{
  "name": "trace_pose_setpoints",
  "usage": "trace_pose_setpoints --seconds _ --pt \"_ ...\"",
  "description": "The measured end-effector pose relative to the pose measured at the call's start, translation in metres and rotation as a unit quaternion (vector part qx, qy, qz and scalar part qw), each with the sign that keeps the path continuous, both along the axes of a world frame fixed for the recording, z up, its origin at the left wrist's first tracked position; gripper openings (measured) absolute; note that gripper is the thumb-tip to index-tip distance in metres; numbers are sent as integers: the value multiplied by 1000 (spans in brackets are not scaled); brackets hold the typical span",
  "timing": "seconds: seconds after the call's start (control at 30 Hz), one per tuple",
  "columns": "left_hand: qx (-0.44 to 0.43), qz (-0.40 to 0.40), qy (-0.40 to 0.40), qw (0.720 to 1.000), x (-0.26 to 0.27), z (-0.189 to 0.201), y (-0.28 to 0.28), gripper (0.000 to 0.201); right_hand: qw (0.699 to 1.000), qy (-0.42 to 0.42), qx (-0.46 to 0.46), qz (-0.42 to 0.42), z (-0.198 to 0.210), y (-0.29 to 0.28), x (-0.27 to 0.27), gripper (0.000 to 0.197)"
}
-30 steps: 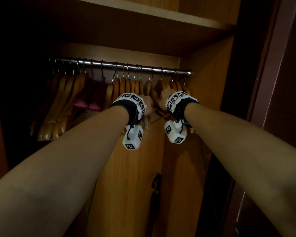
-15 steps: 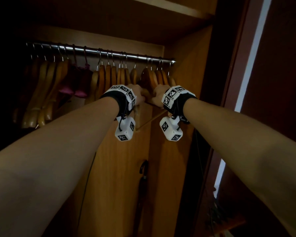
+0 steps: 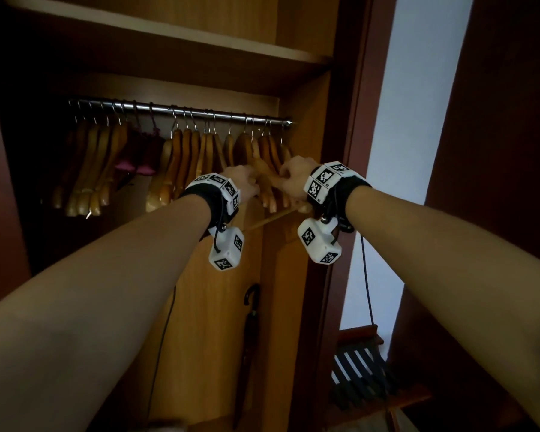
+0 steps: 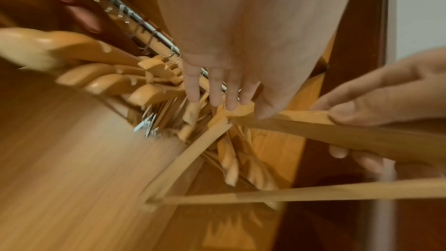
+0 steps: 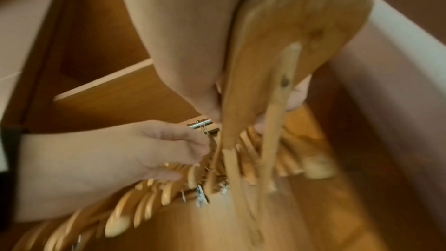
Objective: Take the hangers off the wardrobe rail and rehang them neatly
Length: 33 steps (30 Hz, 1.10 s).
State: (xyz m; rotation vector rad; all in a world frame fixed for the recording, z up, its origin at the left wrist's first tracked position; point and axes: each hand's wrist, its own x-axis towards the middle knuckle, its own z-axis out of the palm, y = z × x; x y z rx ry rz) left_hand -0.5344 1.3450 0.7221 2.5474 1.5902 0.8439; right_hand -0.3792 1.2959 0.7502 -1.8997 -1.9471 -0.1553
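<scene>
Since before, our right hand had swung one hanger outward, fingers clamped on it; our left hand pinched its middle; hooks blurred.

The head camera is looking forward and slightly up into the open wardrobe from arm's reach, taking in the shiny metal rail and the row of honey-coloured wooden hangers beneath it. The left wrist camera is peering along the fingers from very close — blurred, so details are probably unreliable — at the same wooden hangers and rail. The right wrist camera is facing them from the opposite side, equally near.
</scene>
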Motion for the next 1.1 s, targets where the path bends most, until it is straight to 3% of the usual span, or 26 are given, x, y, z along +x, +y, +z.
trace_pose_setpoints --seconds 0.1,0.17,0.23,0.4,0.5,0.6,0.67,0.73,0.83,0.97,1.1 --pt "-30 33 -5 999 13 -6 -33 42 1000 9 15 25 -4 -41 18 59" --pt "-42 47 1 998 23 -8 -57 44 999 -7 13 30 -8 -64 31 52" --pt "-45 68 0 997 30 -12 -82 42 998 -69 4 8 -13 -86 42 31" --pt "-102 57 -41 992 39 -36 -70 45 979 -201 25 -20 -30 -129 75 36" --pt "-81 104 -95 987 46 -32 -121 51 969 -227 95 15 -35 -151 103 31" --pt "-65 131 -207 967 45 -29 -144 91 959 -243 148 14 -32 -170 124 25" --pt "-1 105 -271 957 44 -22 -151 102 953 -250 170 -17 -29 -176 132 25" --pt "29 66 -276 958 43 -17 -157 85 955 -231 180 -49 -28 -179 135 33" --pt "70 39 -303 950 47 -9 -175 66 968 -131 192 -94 -30 -175 133 45" --pt "42 33 -352 934 49 0 -192 65 970 -21 224 -94 -32 -165 116 58" --pt "35 34 -448 893 41 9 -198 73 963 28 266 -32 -28 -168 94 76"
